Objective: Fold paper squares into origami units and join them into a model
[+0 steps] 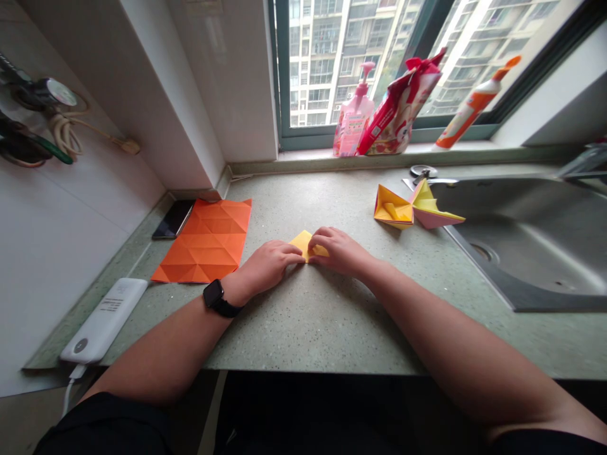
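pressing yellow paper flat — left hand, right hand — on counter.

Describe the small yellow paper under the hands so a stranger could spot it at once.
Start at the speckled countertop below the window, left of the steel sink. At its middle, the left hand and right hand meet on a small yellow paper. Unlike the large orange sheet to its left and the yellow-and-pink folded models by the sink, it alone is touched.

The sheet lies left of the paper piece, the sink right.
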Demonstrator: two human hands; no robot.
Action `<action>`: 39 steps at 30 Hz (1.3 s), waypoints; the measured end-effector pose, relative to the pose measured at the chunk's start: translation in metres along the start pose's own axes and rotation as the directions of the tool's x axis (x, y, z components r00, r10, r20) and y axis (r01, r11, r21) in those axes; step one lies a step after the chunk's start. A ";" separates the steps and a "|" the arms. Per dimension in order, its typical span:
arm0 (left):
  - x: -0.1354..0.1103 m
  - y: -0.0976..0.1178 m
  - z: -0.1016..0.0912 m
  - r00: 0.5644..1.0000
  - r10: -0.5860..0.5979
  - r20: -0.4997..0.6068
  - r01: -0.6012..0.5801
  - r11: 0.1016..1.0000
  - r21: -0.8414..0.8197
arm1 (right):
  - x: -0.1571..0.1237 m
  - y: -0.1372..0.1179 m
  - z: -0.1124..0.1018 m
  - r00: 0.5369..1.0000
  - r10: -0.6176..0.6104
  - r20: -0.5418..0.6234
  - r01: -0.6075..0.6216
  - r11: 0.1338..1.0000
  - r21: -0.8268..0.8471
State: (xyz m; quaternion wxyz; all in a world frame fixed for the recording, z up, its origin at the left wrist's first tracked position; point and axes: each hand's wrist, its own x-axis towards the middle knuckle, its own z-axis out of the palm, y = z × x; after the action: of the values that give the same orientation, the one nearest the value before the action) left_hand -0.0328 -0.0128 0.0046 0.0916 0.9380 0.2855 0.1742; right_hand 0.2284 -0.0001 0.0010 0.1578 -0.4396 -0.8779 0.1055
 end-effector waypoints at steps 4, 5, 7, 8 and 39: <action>0.000 0.002 -0.004 0.999 -0.018 0.039 0.018 1.000 0.006 | 0.001 0.001 0.007 1.000 0.022 -0.009 -0.022 1.000 0.001; 0.000 0.003 -0.005 0.999 -0.019 0.046 0.018 1.000 0.006 | 0.001 0.002 0.008 0.999 0.030 -0.011 -0.030 1.000 0.005; 0.000 0.004 -0.006 0.998 -0.021 0.058 0.021 1.000 0.011 | 0.000 0.006 0.010 0.999 0.047 -0.015 -0.046 0.999 0.019; 0.000 0.004 -0.006 0.998 -0.025 0.064 0.024 1.000 0.017 | -0.001 0.009 0.010 0.998 0.053 -0.017 -0.052 0.998 0.028; -0.001 0.008 -0.006 0.996 -0.036 0.081 0.037 0.999 -0.014 | -0.009 0.037 -0.047 0.895 0.302 -0.328 -0.271 0.952 0.140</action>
State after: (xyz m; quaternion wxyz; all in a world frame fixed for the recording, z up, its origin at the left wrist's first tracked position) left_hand -0.0323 -0.0192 0.0123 0.1136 0.9381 0.2974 0.1365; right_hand 0.2780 0.0163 0.0310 0.3116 -0.5682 -0.7564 0.0884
